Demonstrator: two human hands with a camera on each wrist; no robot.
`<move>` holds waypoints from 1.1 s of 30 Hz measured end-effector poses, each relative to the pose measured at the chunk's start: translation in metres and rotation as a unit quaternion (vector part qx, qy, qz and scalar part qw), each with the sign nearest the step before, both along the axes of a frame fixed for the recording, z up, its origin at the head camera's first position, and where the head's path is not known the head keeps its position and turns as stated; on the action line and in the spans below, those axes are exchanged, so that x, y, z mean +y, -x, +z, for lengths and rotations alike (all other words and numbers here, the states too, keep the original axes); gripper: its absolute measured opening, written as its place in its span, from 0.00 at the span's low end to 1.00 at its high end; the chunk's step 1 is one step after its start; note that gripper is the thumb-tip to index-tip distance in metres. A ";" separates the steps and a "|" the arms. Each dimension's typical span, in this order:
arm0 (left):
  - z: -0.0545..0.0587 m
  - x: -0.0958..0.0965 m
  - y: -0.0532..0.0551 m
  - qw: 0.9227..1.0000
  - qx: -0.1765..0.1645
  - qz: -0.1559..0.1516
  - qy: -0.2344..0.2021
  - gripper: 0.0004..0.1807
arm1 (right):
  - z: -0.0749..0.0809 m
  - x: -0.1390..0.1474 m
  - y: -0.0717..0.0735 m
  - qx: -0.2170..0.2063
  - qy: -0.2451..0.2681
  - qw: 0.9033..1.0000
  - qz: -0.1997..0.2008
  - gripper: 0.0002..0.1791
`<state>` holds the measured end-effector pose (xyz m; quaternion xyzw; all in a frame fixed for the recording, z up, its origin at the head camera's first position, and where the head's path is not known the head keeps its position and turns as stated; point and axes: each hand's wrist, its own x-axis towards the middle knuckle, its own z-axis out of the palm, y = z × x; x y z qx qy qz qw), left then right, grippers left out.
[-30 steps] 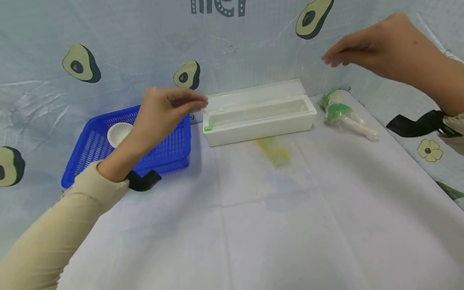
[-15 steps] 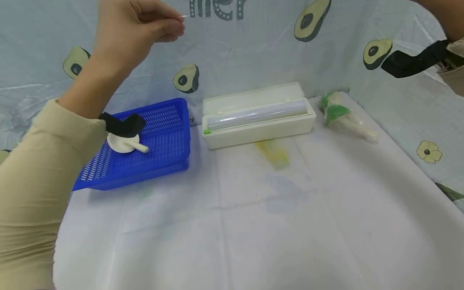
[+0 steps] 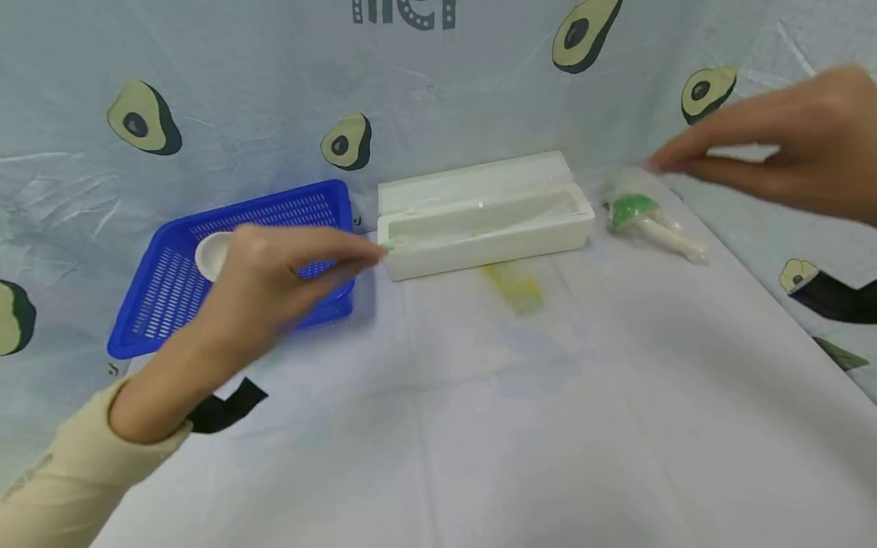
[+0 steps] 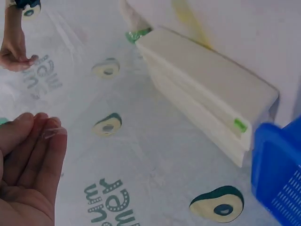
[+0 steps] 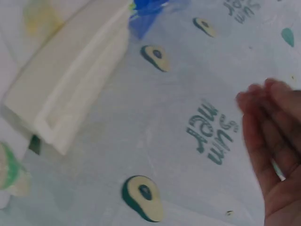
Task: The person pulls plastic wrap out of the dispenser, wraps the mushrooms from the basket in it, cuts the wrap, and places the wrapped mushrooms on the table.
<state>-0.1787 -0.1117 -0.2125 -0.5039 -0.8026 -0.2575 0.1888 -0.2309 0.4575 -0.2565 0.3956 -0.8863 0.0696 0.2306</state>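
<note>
My left hand (image 3: 274, 293) is in front of the blue basket, thumb and fingertips pinched together. A crumpled bit of clear cling film (image 4: 54, 133) shows at those fingertips in the left wrist view. My right hand (image 3: 808, 144) is raised at the right with its fingertips together. The sheet itself is nearly invisible, but a faint haze between the hands suggests it spans them. Behind stands a long white cling film box (image 3: 489, 247) with its lid (image 3: 473, 183) up. The roll inside cannot be made out now.
A blue plastic basket (image 3: 164, 304) stands at the left, with a white round thing (image 3: 211, 253) inside, partly behind my left hand. At the right lies a clear, green-printed bag (image 3: 632, 209) with white stem-like things. An avocado-print sheet (image 3: 479, 99) hangs behind the white-covered table (image 3: 493, 457).
Both hands rose high, the right leaving the head view, and are now lower again. The roll, visible in the box half a second ago, no longer shows clearly.
</note>
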 end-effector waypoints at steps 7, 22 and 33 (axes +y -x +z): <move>-0.102 -0.005 -0.032 0.986 -0.096 -0.092 0.105 0.15 | -0.046 -0.130 -0.113 0.015 0.069 0.979 0.193 0.21; -0.181 0.018 -0.023 0.965 -0.119 -0.087 0.219 0.04 | -0.152 -0.127 -0.106 -0.125 0.007 0.972 0.199 0.04; -0.176 0.019 -0.005 0.972 -0.160 -0.009 0.172 0.21 | -0.142 -0.141 -0.103 -0.167 0.010 0.986 0.018 0.29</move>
